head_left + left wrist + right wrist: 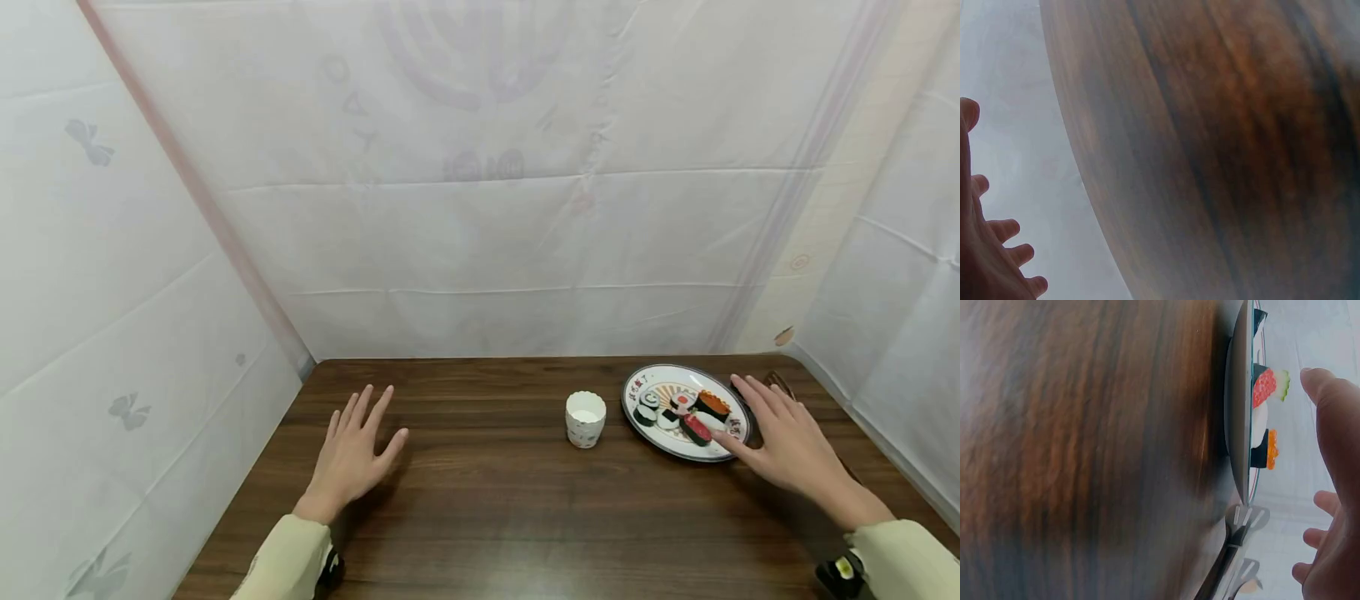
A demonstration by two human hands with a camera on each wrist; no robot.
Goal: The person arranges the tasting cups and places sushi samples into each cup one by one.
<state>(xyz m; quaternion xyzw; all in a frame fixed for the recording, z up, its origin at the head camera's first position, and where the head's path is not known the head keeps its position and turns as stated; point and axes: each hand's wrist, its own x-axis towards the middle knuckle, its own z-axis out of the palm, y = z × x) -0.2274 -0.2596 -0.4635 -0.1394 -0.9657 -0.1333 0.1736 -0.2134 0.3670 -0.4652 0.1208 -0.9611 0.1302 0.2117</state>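
My left hand (348, 458) hovers over the left part of the table with its fingers spread, holding nothing. On the right, my right hand (791, 446) is spread beside a white oval plate (645, 429) with a dark rim; its thumb overlaps the plate's edge in the head view. Several sushi pieces lie on the plate, among them one topped with orange roe (712, 405) and one topped in red (696, 430). Tongs (1233, 540) with slotted ends lie beside the plate under the right hand, mostly hidden by it in the head view.
A small white paper cup (585, 421) with a ruffled rim stands left of the plate. The brown wooden table (510, 492) meets white cloth (465, 250) hanging along its back and sides.
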